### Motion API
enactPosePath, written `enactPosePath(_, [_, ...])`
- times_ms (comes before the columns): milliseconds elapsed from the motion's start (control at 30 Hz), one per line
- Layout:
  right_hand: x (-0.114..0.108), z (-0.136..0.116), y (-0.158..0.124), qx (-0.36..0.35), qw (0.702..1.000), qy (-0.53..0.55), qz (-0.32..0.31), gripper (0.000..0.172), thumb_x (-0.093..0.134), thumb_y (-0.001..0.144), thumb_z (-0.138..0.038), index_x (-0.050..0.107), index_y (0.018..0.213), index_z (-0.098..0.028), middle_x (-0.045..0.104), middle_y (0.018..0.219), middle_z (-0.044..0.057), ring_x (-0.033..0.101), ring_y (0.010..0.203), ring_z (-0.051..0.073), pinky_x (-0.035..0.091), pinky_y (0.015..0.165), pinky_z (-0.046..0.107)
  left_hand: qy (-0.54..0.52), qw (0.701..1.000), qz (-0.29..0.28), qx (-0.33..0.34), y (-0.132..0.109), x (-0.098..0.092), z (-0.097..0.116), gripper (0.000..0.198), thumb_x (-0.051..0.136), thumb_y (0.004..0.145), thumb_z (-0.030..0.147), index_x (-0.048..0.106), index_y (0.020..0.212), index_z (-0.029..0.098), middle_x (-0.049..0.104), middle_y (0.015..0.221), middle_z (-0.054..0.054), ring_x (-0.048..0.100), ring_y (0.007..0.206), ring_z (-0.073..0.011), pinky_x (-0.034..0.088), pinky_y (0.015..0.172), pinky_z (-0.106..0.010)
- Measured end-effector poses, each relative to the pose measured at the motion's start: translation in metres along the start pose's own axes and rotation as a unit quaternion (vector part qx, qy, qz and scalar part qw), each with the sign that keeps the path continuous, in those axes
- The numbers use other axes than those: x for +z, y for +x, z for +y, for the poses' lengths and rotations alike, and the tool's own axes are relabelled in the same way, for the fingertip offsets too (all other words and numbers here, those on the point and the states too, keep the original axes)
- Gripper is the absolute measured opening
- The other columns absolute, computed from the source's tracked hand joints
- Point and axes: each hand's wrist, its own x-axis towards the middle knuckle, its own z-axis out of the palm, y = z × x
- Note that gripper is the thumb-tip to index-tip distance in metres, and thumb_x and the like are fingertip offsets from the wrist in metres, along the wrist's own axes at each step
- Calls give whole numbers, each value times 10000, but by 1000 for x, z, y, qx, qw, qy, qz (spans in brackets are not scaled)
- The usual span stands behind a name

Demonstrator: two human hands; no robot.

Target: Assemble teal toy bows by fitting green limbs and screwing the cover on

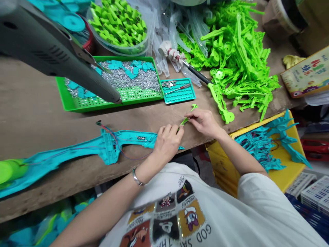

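My left hand [167,141] rests curled on the right end of a long teal plastic sword half [108,148], which lies flat on the wooden bench [33,109] with red and blue wires [115,142] running along it. Its fingers pinch the lower end of a thin green plastic piece [189,115]. My right hand [204,121] pinches the same green piece a little higher up. The piece's tip points toward the small teal tray.
A grey electric screwdriver [53,51] hangs over the bench at upper left. Behind it stand a green tray [77,104] of screws, a small teal tray [178,92], and a bowl [118,25] of green parts. Green mouldings [239,58] pile at right. A yellow crate [288,175] holds teal parts.
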Motion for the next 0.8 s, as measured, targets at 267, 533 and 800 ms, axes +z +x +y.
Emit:
enactPosePath(267, [9,7,-1,62,998,-13,22,157,641,881,-122,732,996,-180,747,901,51,665,793,171,536,750,297,-24,999,-48,-7,3,-8,1,403,413,1022,170,584,1387,179,635,1054,-132,552,1014,-296,419,830,-431])
enactPosePath(533, [6,11,1,70,997,9,21,148,659,853,-117,735,964,-177,725,861,31,634,726,151,520,708,286,0,995,-103,0,12,-19,3,474,372,1012,141,519,1462,164,618,1133,-156,534,1027,-301,416,813,-441])
enactPosePath(800, [-2,3,1,39,999,13,35,172,650,916,-199,742,1062,-194,741,1049,67,672,780,152,562,754,308,-11,995,-104,0,17,-16,0,445,371,1014,141,543,1424,167,611,1127,-161,536,1028,-307,424,814,-446])
